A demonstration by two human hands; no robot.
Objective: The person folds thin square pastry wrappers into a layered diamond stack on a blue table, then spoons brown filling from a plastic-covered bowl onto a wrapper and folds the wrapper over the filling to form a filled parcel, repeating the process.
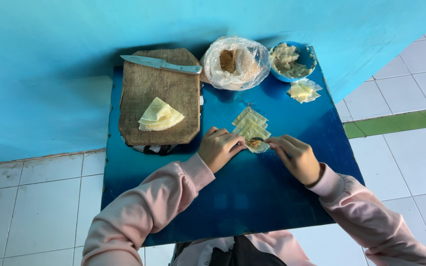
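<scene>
one filled wrapper (258, 145) is pinched at bench (252, 197) centre by left hand (219, 149) and right hand (297, 158). folded pieces (302, 91) are stacked at 1 o'clock; cut strips (250, 124) and wrapper stack (159, 116) at 10 o'clock are left unfilled.

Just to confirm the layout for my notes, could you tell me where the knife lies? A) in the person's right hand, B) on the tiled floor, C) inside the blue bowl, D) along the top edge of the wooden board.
D: the knife lies across the far edge of the wooden board, clear of both hands.
</scene>
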